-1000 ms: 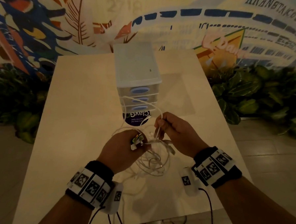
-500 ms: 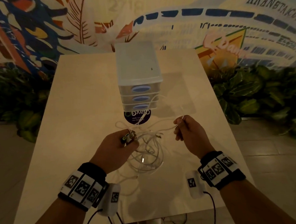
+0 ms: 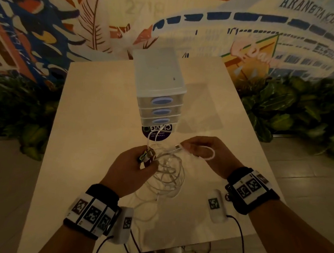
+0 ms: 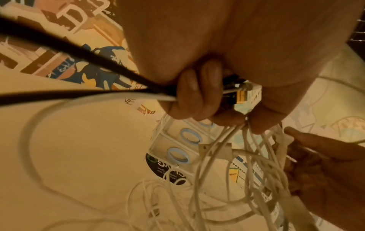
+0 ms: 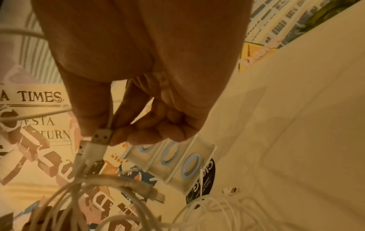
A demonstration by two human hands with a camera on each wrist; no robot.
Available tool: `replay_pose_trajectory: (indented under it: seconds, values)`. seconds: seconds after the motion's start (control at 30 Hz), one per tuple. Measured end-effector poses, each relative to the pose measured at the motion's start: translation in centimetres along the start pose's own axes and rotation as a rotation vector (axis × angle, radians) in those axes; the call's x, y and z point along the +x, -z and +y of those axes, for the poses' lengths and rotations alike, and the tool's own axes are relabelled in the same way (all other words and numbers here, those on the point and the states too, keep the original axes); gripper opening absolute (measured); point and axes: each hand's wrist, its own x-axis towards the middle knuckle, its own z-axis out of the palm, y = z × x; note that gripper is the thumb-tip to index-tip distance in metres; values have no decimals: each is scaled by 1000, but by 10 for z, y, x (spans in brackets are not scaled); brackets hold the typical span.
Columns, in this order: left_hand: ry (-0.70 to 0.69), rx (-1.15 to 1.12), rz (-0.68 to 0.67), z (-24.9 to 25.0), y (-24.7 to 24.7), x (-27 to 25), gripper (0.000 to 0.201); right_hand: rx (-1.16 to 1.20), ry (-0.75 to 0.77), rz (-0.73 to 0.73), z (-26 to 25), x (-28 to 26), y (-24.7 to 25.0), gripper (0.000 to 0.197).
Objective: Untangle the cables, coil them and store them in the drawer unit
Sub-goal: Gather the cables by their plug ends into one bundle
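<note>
A person stands at a pale table [image 3: 96, 122] in dim warm light, both hands raised above it. The left hand [image 3: 129, 167] has its fingers curled tightly around a bunch of cable ends and plugs, with loops of white cables [image 3: 167, 172] hanging from it down onto the tabletop. The right hand [image 3: 205, 153] pinches a white USB plug [image 5: 101, 137] between thumb and forefinger, just beside the bunch. A small clear drawer unit [image 3: 160, 91] with three closed drawers stands upright on the table just beyond the hands.
</note>
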Motion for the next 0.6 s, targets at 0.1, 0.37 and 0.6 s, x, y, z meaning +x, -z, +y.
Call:
replay_pose_trajectory:
  seconds: [0.1, 0.37, 0.6]
  values:
    - [30, -7, -4, -2, 1, -1, 28, 47, 55, 71, -6, 2, -1, 17]
    - [145, 7, 43, -10, 14, -2, 30, -111, 202, 258, 14, 6, 20, 17]
    - [223, -39, 55, -17, 13, -3, 31, -627, 233, 116, 48, -3, 46, 26]
